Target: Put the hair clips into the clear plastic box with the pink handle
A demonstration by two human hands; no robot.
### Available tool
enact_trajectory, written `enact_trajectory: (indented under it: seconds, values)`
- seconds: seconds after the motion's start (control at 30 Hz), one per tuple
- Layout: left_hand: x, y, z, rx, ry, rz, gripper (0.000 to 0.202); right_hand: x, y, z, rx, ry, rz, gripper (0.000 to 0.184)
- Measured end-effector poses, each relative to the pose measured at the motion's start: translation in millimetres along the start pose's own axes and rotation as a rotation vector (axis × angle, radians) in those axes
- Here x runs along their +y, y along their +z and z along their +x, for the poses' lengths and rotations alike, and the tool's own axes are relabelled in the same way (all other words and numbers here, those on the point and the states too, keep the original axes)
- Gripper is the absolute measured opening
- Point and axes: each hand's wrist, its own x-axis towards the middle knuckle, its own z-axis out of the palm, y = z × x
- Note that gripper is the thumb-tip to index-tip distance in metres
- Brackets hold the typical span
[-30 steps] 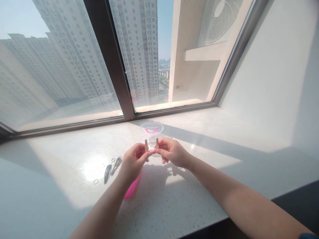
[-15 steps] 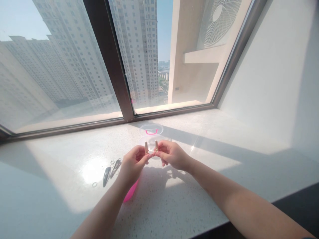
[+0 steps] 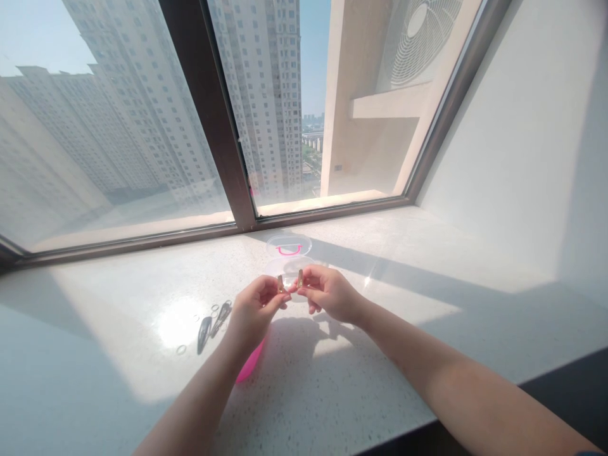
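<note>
My left hand (image 3: 256,310) pinches a small gold-coloured hair clip (image 3: 280,284) between thumb and fingers. A similar gold hair clip (image 3: 301,278) stands upright in the pinch of my right hand (image 3: 327,293). The two hands are close together at the fingertips, above the windowsill. Just behind them is a clear plastic box (image 3: 273,265) with its lid (image 3: 272,244) and a pink handle (image 3: 289,252); the hands hide part of the box. Under my left wrist a bright pink object (image 3: 249,368) shows only in part.
Left of my left arm lie dark snap hair clips (image 3: 204,334) and several small rings (image 3: 181,349) on the pale speckled sill (image 3: 304,405). The window frame (image 3: 244,225) bounds the back, and a white wall (image 3: 517,190) the right. The sill's front edge runs at lower right.
Both gold hair clips have turned slightly in my fingers, the left one showing shorter than before. My hands stay almost in the same place, and the view has shifted very little.
</note>
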Motion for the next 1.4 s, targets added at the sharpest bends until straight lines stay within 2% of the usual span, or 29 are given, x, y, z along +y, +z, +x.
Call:
enact_trajectory:
  seconds: [0.67, 1.07, 1.4]
  values:
    - [-0.9, -0.8, -0.3, 0.004, 0.028, 0.031, 0.015, -3.9, 0.5, -0.3, 0.012, -0.017, -0.032, 0.021]
    - [-3.1, -0.4, -0.2, 0.002, 0.016, 0.005, 0.018, -3.9, 0.4, 0.6, 0.024, -0.022, -0.014, 0.018]
    - [5.2, 1.2, -1.2, 0.004, 0.006, 0.004, 0.018, -1.8, 0.4, -0.4, 0.02, -0.014, -0.007, 0.014]
